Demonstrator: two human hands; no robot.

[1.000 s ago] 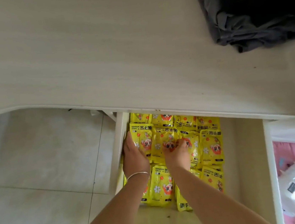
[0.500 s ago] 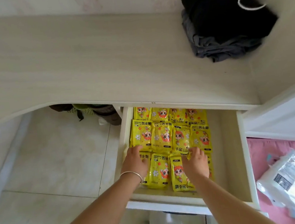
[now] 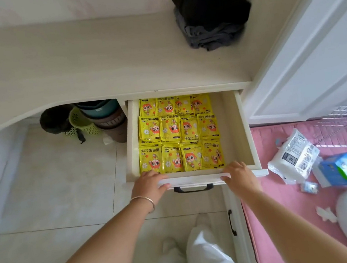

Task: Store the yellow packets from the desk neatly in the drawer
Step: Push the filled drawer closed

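The white drawer (image 3: 231,128) under the desk (image 3: 85,63) stands pulled out. Several yellow packets (image 3: 178,134) with a cartoon face lie flat in it in three tidy rows, filling its left and middle part. My left hand (image 3: 149,185) rests on the drawer's front edge at the left, fingers over the rim and thumb along the front. My right hand (image 3: 238,175) lies on the same edge further right, fingers bent over the rim. A dark handle (image 3: 193,188) shows on the drawer front between my hands. No packets lie on the desk.
Folded dark clothes (image 3: 210,15) sit at the desk's back right. Stacked bins and a green basket (image 3: 88,122) stand under the desk. A white cabinet door (image 3: 311,53) is at right. On the pink surface (image 3: 286,200) lie a white bag (image 3: 294,158) and a blue box (image 3: 341,168).
Both hands have come off the packets and out of the drawer to its front edge. The view has pulled back and tilted, showing more of the drawer and desk.
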